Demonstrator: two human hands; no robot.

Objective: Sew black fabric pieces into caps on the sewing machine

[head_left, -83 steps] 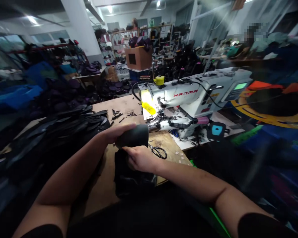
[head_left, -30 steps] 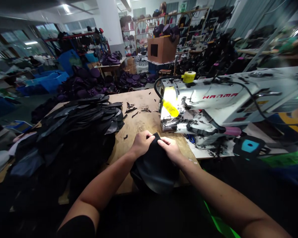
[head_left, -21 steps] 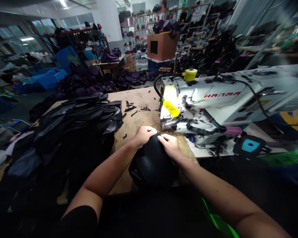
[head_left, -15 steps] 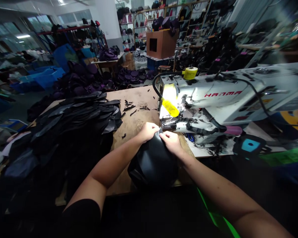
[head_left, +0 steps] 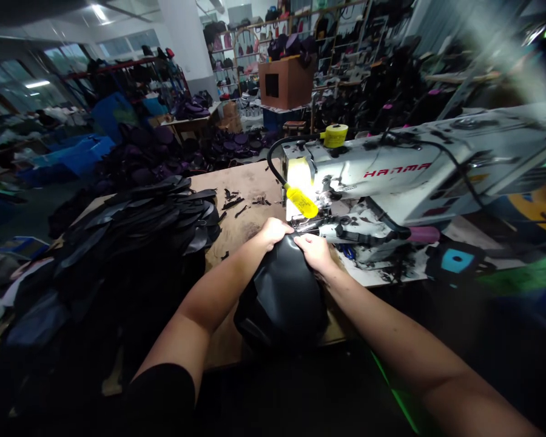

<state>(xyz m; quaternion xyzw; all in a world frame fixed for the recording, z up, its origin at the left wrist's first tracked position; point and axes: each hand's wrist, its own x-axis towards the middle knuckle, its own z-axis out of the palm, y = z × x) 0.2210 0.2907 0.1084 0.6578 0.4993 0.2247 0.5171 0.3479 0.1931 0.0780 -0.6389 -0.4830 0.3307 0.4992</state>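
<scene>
A rounded piece of black leather point(head_left: 282, 297) lies bunched on the wooden table's point(head_left: 250, 185) near edge. My left hand point(head_left: 275, 232) and my right hand point(head_left: 315, 252) both pinch its far end, fingers closed on it. That end sits right at the needle area of a white sewing machine point(head_left: 391, 173), under its lit lamp point(head_left: 299, 176). A yellow cylinder point(head_left: 302, 202) hangs beside the lamp, just above my hands.
A big heap of cut black leather pieces point(head_left: 141, 218) covers the table's left side. Small black scraps point(head_left: 234, 203) lie beyond my hands. A yellow tape roll point(head_left: 335, 135) sits atop the machine. A brown box point(head_left: 286, 82) and crowded racks stand behind.
Both hands have pushed the black leather piece forward from the table's near edge up to the machine's needle area. Earlier it was rolled up in my hands near a pair of scissors.
</scene>
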